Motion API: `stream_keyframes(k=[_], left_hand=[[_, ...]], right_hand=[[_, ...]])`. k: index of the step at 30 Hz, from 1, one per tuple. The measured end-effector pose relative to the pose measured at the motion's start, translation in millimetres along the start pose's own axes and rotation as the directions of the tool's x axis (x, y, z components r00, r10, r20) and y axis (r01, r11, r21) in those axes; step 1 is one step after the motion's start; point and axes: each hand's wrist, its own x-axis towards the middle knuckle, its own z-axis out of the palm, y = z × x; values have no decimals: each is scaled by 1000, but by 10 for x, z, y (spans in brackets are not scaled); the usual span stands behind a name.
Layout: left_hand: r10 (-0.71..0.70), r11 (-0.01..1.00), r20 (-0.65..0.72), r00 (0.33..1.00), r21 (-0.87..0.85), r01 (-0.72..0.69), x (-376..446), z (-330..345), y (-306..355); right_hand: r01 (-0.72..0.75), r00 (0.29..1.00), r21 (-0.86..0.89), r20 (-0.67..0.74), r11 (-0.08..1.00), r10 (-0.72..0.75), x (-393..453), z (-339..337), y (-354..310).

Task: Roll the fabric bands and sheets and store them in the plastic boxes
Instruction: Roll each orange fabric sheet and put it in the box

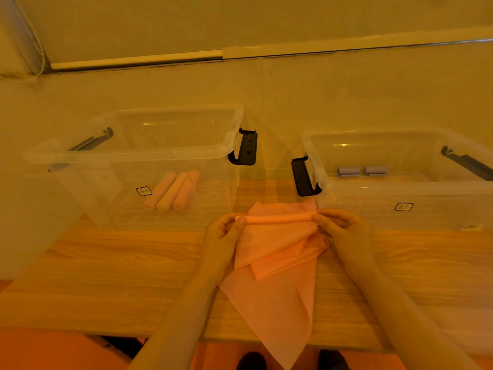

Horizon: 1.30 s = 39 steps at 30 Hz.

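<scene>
**Pink sheet part-rolled between both hands**

Your left hand [222, 231] pinches one end of the rolled edge of the pink fabric sheet [277, 252], and your right hand [340, 228] pinches the other end; each grip is closed on the roll with curled fingers. The roll is held between the two clear plastic boxes, just above the wooden tabletop [106, 263]. The loose rest of the sheet lies rumpled on the tabletop and its point hangs over the near edge. The left box [149, 153] holds three pink rolls [173, 190] lying side by side. The right box [400, 185] holds two small grey rolls [362, 171] at its far side. Each box has black handles.
</scene>
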Motion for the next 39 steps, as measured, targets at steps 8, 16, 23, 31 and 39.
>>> stream_keyframes(k=[8,16,23,31,39], left_hand=[[25,1000,1,1000,6,-25,1,-30,16],[21,1000,-25,999,-20,-22,-4,-7,23],[-3,999,1,1000,-43,3,-8,-21,41],[-30,999,-55,998,-43,28,-22,-29,78],[-39,995,-21,999,-97,37,-40,-25,78]], right_hand=[[36,995,-161,99,986,-20,-40,42,-37],[14,996,-110,93,994,-4,-58,31,-56],[-72,988,-16,139,997,73,-38,-7,-84],[122,974,-288,218,950,-59,-109,46,-72],[38,971,-86,238,996,-17,-77,4,-97]])
